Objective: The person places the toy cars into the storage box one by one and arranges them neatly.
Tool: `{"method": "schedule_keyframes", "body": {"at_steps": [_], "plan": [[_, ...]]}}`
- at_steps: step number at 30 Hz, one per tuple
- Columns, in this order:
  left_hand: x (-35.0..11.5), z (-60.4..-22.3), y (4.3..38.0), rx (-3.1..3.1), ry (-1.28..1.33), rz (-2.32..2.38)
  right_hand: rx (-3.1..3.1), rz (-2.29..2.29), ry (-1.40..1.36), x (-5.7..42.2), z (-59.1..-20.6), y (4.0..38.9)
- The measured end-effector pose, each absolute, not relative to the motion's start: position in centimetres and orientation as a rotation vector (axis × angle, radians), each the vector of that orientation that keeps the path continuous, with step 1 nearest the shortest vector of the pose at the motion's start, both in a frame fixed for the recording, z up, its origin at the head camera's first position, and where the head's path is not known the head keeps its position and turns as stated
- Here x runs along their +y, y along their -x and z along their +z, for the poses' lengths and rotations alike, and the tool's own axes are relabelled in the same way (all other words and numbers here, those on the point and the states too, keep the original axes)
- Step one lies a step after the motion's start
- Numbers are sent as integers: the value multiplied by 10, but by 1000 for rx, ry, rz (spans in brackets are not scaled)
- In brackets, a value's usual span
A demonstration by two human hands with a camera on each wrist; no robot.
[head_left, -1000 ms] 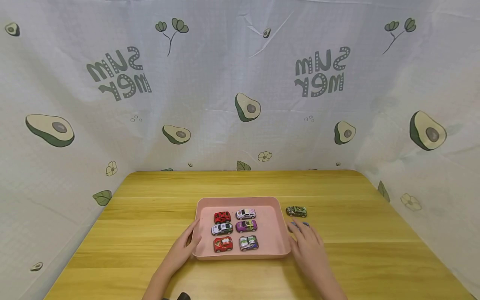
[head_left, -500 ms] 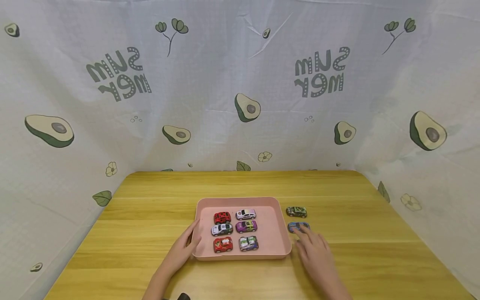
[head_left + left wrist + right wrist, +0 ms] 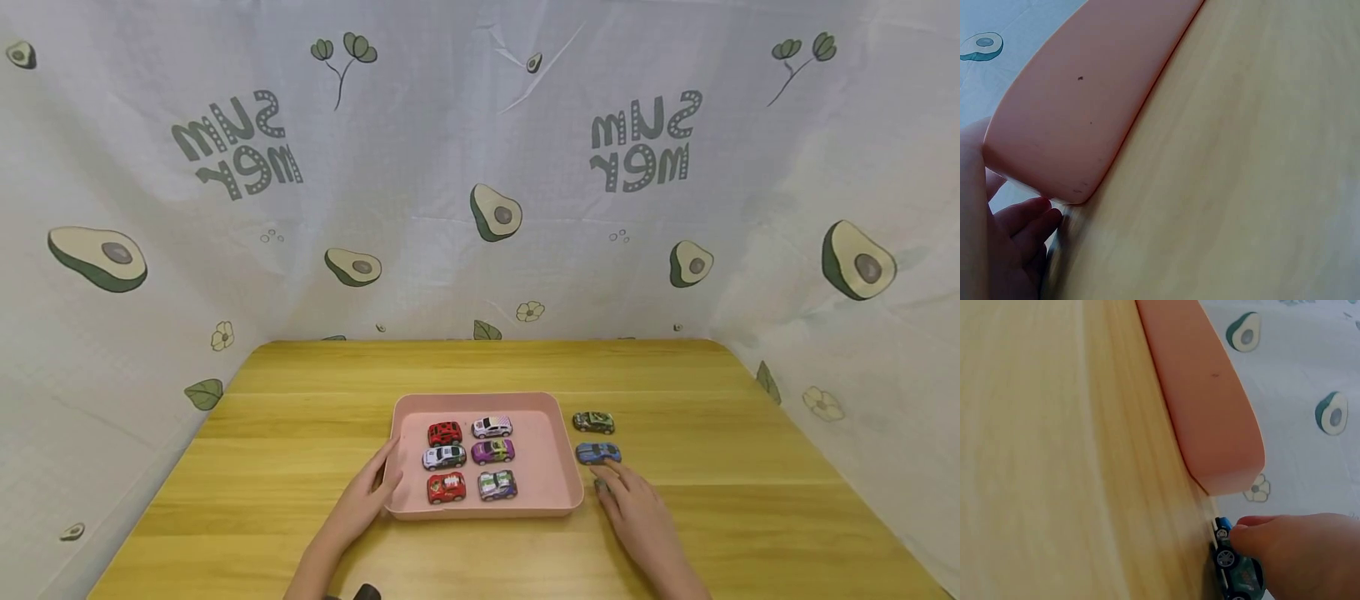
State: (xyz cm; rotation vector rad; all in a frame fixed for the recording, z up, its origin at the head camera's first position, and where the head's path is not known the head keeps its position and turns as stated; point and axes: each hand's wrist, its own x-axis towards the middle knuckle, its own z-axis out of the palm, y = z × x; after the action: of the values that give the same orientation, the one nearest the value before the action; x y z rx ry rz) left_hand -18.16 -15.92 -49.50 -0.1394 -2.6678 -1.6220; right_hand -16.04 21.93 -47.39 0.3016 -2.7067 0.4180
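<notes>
My left hand point(image 3: 363, 498) holds the left end of a pink tray point(image 3: 558, 492), its thumb over the rim. In the left wrist view, curled fingertips point(image 3: 1044, 215) show at the tray's lower corner. My right hand point(image 3: 636, 512) grips a small dark green toy car point(image 3: 1244, 575) on the table, right of the tray. From the head view only a bit of that car shows between thumb and fingers. Just beyond those fingers is a blue toy car point(image 3: 597, 452), and farther back a camouflage-patterned toy car point(image 3: 593, 422).
Inside the tray, several toy cars stand in two columns, among them a spotted red car point(image 3: 445, 433), a purple car point(image 3: 492, 452) and a plain red car point(image 3: 446, 487). The wooden table point(image 3: 247, 500) ends at an avocado-print cloth point(image 3: 420, 192) behind.
My right hand has drawn back from the blue car toward me, uncovering it, and a dark green car now shows between its fingers. The left hand stays on the tray.
</notes>
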Motion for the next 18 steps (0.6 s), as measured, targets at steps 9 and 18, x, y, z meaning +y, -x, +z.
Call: {"method": "schedule_keyframes", "body": {"at_steps": [9,18], "plan": [[-159,-494,182,-2668,143,-1642,-2757,438,-318,221,-473,160],[-160,-493,182,-2671,136,-1642,-2759,380,-348,223,-473,159]]}}
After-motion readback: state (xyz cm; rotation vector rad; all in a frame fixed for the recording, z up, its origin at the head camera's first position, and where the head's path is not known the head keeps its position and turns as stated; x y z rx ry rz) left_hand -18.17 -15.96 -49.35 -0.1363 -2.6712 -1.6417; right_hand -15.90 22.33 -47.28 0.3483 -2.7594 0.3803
